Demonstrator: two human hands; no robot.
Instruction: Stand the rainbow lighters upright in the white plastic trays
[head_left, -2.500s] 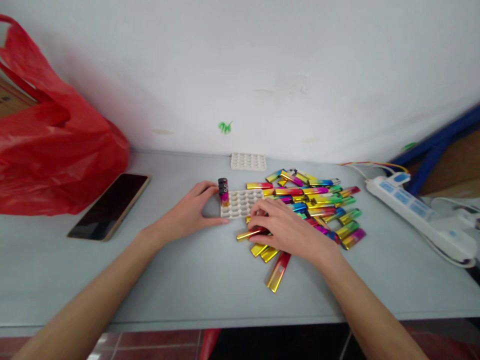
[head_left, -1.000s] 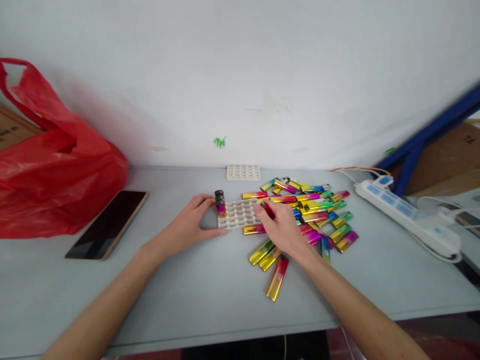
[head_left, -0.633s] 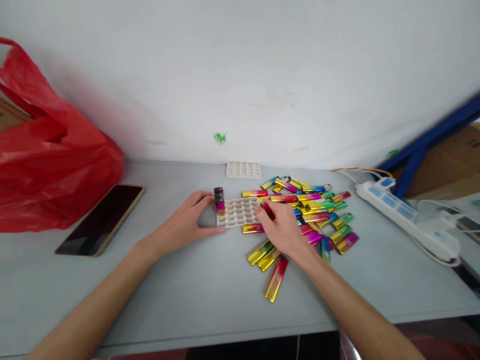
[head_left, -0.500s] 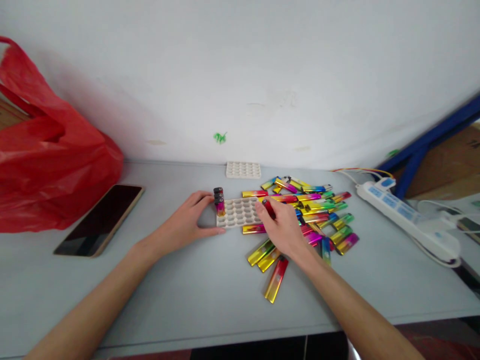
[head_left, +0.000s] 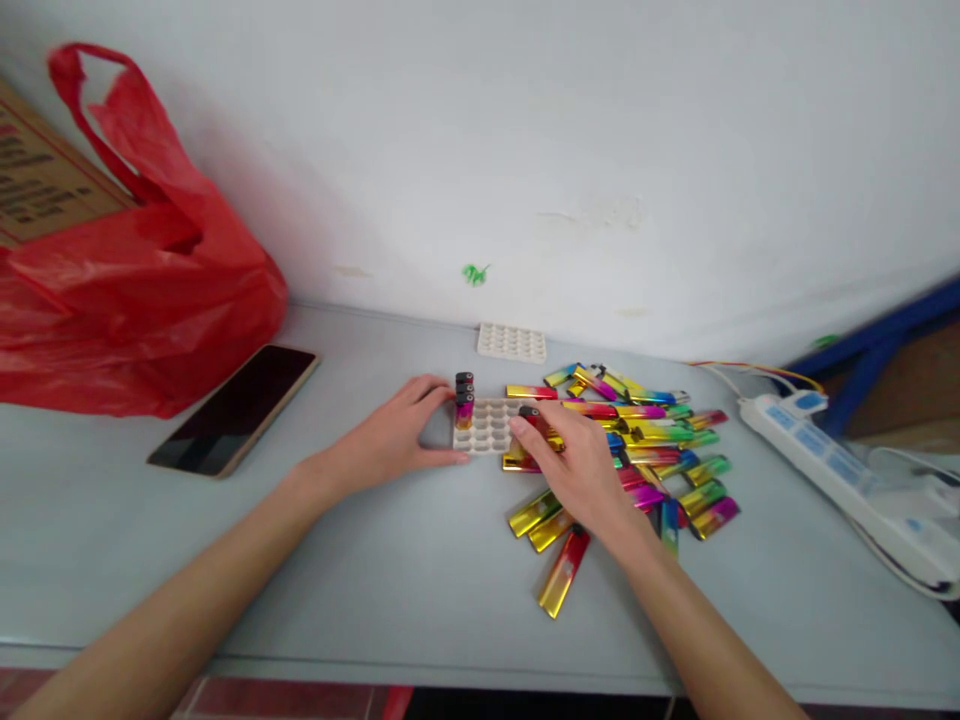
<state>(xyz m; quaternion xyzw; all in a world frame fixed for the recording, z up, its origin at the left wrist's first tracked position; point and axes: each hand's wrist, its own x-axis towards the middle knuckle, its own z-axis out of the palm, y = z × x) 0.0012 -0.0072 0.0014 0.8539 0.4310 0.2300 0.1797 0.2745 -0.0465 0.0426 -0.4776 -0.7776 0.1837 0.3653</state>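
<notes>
A white tray [head_left: 491, 435] with rows of holes lies on the table, and a short column of lighters [head_left: 465, 400] with black tops stands upright along its left end. My left hand [head_left: 409, 425] grips that end, thumb at the near corner and fingers at the far one, close to the standing lighters. Over the tray's right end, my right hand [head_left: 574, 455] pinches a lighter [head_left: 529, 412] whose black top points up; its lower part is mostly hidden by my fingers. Beside and partly under this hand spreads a loose pile of shiny multicoloured lighters [head_left: 652, 435].
A second white tray [head_left: 512, 342] lies against the wall. On the left are a phone [head_left: 232, 410], a red plastic bag [head_left: 150, 310] and a cardboard box [head_left: 52, 185]. A white power strip [head_left: 840, 480] with cables lies at the right, near a blue metal frame [head_left: 877, 370].
My right hand has moved slightly left over the tray with its lighter, which now stands more upright. The left hand keeps its place at the tray. The whole view has shifted and tilted a little.
</notes>
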